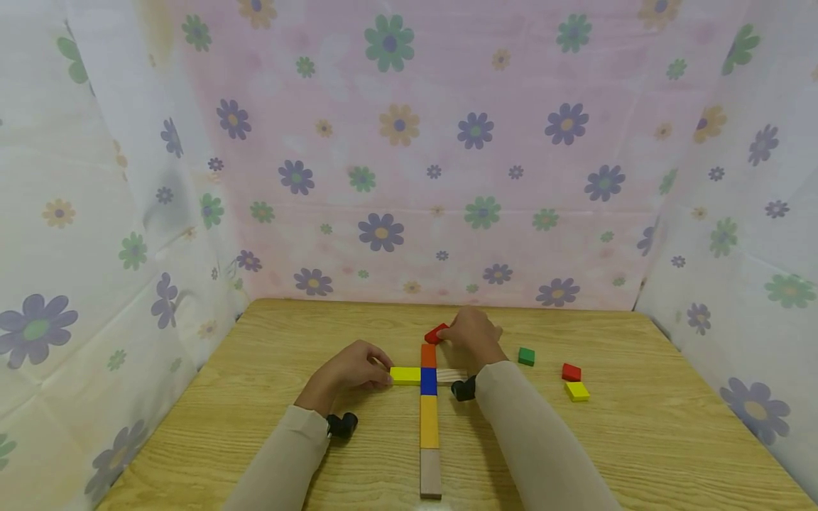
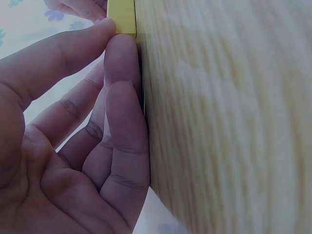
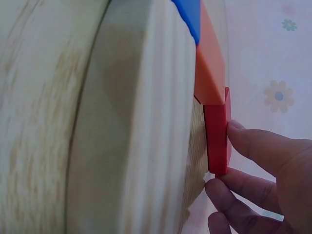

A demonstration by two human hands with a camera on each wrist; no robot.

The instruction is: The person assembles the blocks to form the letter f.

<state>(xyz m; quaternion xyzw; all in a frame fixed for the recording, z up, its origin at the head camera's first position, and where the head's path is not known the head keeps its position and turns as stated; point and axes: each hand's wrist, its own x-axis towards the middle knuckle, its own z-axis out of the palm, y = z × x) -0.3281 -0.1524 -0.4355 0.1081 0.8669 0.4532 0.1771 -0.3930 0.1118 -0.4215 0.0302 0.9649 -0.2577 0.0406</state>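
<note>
My right hand (image 1: 473, 332) pinches a red block (image 1: 437, 333) between thumb and fingers; it lies slantwise, one end at the far end of an orange-red block (image 1: 428, 355). In the right wrist view the red block (image 3: 218, 134) adjoins the orange-red one (image 3: 210, 63). With its fingertips, my left hand (image 1: 354, 366) touches the outer end of a yellow block (image 1: 405, 376), seen close in the left wrist view too. The yellow block meets a blue block (image 1: 428, 382), opposite a pale wood block (image 1: 451, 375). A yellow-orange block (image 1: 429, 422) and a brownish block (image 1: 431, 473) continue the line nearer me.
Loose on the wooden table (image 1: 613, 454) at the right lie a green block (image 1: 527, 356), a second red block (image 1: 571, 372) and a small yellow block (image 1: 578, 391). A flowered curtain (image 1: 422, 177) surrounds the back and sides. Both wrists wear small black cameras.
</note>
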